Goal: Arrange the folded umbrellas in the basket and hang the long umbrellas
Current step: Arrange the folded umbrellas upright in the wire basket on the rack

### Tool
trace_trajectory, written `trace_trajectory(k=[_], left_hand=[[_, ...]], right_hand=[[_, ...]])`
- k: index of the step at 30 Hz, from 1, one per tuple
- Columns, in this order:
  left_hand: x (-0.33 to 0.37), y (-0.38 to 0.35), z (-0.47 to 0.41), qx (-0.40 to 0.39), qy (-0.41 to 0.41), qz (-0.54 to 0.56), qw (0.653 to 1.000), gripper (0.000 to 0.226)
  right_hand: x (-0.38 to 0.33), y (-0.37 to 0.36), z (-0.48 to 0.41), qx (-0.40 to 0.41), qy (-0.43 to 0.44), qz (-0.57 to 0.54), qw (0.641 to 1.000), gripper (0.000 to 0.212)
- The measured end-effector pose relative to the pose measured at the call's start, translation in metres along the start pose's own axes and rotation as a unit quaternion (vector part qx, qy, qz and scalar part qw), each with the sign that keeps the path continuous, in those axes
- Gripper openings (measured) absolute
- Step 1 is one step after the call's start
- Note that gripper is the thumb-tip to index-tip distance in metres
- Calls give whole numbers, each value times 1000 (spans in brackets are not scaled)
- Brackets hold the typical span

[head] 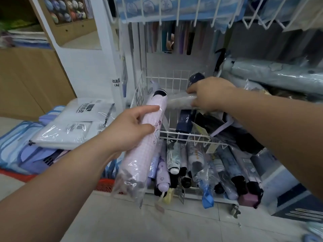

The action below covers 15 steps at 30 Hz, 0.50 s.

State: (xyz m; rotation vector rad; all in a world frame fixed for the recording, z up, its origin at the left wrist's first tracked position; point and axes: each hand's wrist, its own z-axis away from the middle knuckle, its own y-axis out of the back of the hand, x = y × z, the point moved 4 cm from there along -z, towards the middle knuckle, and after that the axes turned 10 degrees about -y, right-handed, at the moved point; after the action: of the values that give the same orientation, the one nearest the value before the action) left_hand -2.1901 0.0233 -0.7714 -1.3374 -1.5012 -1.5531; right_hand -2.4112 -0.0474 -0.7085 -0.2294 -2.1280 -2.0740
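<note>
Left hand point(132, 126): at 9 o'clock of the scene, fingers curled round the middle of a lilac folded umbrella point(148, 154), forefinger lying along its top and thumb underneath.
Lilac folded umbrella: in a clear plastic sleeve, tilted, its dark cap pointing to 1 o'clock over the left rim and its lower end hanging to 6 o'clock outside the front of the rack.
Right hand point(209, 94): at 1 o'clock, fingers closed over a pale folded umbrella point(180, 101).
Pale folded umbrella: plastic-wrapped and held crosswise above the basket, its free end pointing to 9 o'clock. That end seems to touch the lilac one near the cap, though glare blurs the join.
Wire basket point(174, 133): white and at the centre, under both hands.
Navy folded umbrella point(185, 122): inside the basket, leaning on the front rim, below the right hand.
Row of folded umbrellas point(201, 165): in the tier below, at 6 o'clock of the basket, packed side by side with handles toward the viewer.
Long umbrellas point(276, 72): pale blue, wrapped, lying at 3 o'clock of the basket.
Raincoat packs point(75, 126): flat clear packets stacked at 9 o'clock of the basket.
Red crate point(104, 185): on the floor at 7 o'clock, partly behind the left forearm.
</note>
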Motion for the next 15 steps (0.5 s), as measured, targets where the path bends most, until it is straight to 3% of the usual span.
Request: trace_trajectory(k=[4,9,15], left_hand=[[2,-3,-16,25,-11,-7,1000,56],[14,-15,-56,33,8,-5,999,54],[23,-37,-111,43,-16,-16,999,59]], right_hand=[[5,3,-3,10,-28,-4,1000,40],[38,12,-9,24,-83,-82,993,55],[53,4,-7,23,-107,-174,979,55]])
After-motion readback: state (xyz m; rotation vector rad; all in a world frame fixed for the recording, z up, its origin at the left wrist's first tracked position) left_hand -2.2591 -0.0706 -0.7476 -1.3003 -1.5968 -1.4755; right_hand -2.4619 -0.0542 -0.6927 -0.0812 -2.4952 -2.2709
